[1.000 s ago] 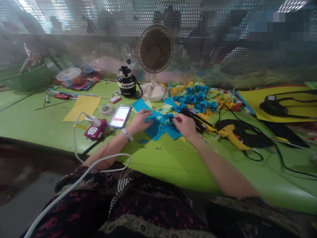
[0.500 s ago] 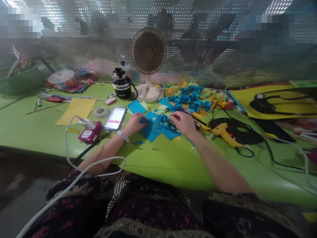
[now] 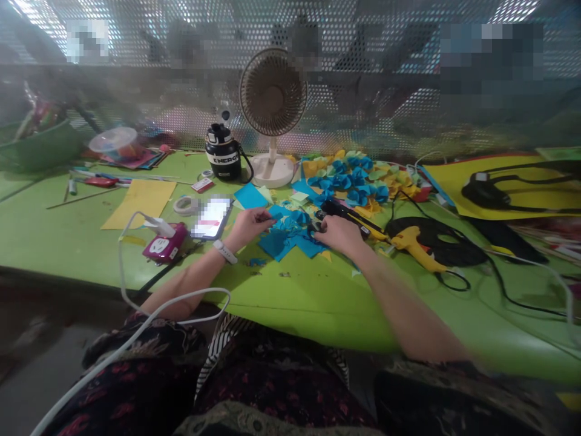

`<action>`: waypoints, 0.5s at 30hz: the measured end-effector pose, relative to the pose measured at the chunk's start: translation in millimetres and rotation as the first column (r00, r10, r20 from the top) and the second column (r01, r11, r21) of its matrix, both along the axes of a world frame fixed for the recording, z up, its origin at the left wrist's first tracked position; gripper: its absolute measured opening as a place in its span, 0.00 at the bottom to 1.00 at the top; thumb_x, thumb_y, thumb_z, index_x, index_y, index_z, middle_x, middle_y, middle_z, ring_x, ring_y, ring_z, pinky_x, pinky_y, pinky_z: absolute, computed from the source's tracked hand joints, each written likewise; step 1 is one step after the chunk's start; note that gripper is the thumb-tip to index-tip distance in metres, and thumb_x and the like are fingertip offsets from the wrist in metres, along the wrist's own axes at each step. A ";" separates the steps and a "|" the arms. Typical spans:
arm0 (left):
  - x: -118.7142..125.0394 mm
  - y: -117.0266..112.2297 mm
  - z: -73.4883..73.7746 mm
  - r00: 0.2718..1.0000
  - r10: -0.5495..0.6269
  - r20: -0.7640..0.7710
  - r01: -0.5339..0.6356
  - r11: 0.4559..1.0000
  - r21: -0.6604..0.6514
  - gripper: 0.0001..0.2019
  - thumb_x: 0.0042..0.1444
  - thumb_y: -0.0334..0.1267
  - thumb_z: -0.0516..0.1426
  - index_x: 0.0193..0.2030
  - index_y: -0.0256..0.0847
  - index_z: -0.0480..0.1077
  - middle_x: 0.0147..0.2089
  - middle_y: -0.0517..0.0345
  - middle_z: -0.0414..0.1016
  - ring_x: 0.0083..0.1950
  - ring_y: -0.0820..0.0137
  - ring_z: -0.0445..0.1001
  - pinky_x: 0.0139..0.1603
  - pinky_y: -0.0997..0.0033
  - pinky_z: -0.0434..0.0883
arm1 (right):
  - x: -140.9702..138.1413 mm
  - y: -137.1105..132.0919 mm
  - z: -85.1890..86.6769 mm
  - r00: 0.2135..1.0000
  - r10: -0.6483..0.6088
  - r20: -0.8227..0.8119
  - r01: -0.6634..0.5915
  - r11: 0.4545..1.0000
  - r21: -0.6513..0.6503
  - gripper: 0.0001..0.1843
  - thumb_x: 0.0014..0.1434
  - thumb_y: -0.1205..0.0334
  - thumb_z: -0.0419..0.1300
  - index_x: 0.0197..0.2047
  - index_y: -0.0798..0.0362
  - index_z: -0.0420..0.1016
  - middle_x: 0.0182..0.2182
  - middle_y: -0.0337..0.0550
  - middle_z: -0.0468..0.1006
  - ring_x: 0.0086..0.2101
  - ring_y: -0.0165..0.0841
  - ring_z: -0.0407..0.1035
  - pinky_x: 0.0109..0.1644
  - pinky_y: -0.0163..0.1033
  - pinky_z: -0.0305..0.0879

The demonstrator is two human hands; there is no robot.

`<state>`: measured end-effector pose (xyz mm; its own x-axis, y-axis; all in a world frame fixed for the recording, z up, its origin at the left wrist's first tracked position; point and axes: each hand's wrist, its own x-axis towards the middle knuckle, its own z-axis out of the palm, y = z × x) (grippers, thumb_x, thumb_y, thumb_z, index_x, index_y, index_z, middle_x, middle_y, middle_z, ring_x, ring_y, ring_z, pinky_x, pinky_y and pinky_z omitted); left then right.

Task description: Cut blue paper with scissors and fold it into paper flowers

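My left hand (image 3: pixel 254 225), with a white band on its wrist, pinches a small piece of blue paper (image 3: pixel 274 217) between thumb and fingers. Over the right side of the blue pile, my right hand (image 3: pixel 341 235) has its fingers closed at the dark looped handle of what look like scissors (image 3: pixel 313 230); the fingers partly hide it. Blue paper sheets (image 3: pixel 278 243) and cut scraps lie between the hands. Just behind the right hand rests a black and yellow tool (image 3: pixel 347 213), its kind unclear. Folded blue paper flowers (image 3: pixel 356 175) are heaped farther back.
A fan (image 3: pixel 273 172) and a black bottle (image 3: pixel 223 158) stand behind. To the left are a phone (image 3: pixel 211 218), a tape roll (image 3: pixel 185 206) and a purple power adapter (image 3: pixel 166 243). On the right lies a yellow glue gun (image 3: pixel 420 249) with its cord. A white cable crosses in front.
My right hand has lowered onto the dark looped handle. My left hand has shifted slightly right, still pinching blue paper.
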<state>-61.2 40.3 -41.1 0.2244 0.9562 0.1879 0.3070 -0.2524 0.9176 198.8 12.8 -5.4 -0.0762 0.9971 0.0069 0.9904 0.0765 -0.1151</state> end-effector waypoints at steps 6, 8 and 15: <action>6.3 -7.5 9.8 0.996 -0.004 0.088 0.008 0.999 -0.044 0.14 0.50 0.46 0.66 0.35 0.37 0.73 0.31 0.55 0.80 0.30 0.69 0.78 0.32 0.70 0.75 | -6.2 3.6 2.9 1.000 -0.009 -0.019 0.009 1.000 -0.029 0.11 0.50 0.54 0.65 0.34 0.52 0.77 0.37 0.53 0.81 0.37 0.47 0.76 0.34 0.41 0.63; 8.5 -10.9 15.2 0.991 0.000 0.130 0.010 0.997 -0.082 0.16 0.51 0.44 0.66 0.42 0.36 0.73 0.33 0.54 0.80 0.30 0.69 0.79 0.32 0.71 0.75 | -5.4 4.5 4.4 1.000 -0.008 0.003 0.008 0.998 -0.056 0.11 0.50 0.54 0.65 0.32 0.53 0.76 0.35 0.54 0.81 0.37 0.48 0.76 0.34 0.42 0.64; 14.6 -15.8 20.4 0.930 0.046 0.364 0.080 0.942 -0.325 0.18 0.49 0.37 0.68 0.45 0.35 0.72 0.37 0.52 0.82 0.37 0.68 0.82 0.35 0.72 0.76 | 0.3 1.3 6.2 1.000 -0.028 -0.006 0.028 1.000 -0.005 0.08 0.47 0.57 0.65 0.30 0.52 0.75 0.33 0.53 0.81 0.34 0.47 0.76 0.32 0.42 0.62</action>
